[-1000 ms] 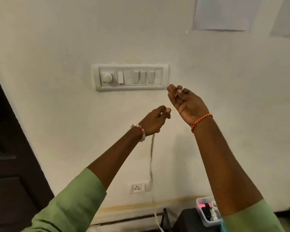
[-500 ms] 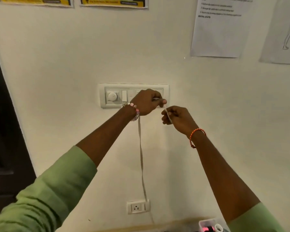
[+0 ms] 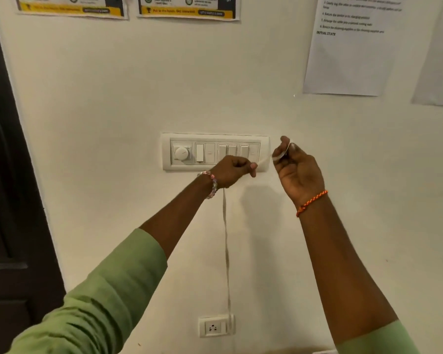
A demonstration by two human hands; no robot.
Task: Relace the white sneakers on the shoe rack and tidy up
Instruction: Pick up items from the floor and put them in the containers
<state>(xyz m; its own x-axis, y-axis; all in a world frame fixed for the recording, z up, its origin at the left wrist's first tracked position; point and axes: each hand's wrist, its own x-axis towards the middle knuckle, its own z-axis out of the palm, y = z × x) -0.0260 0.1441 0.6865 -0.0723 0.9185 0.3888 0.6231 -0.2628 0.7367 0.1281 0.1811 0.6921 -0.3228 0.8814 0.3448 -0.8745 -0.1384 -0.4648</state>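
1. White flat shoelace (image 3: pixel 225 251): hangs down the wall from the left hand (image 3: pixel 232 172), its short upper run crossing to the right hand (image 3: pixel 298 172).
2. Left hand: fingers curled, pinching the lace; now lower than half a second ago, below the switch panel (image 3: pixel 215 152).
3. Right hand: thumb and fingers clamped on a wound loop, raised and drawn apart from the left since then.
4. Judgement: the lace is being coiled for tidying; sneakers and rack are out of view.
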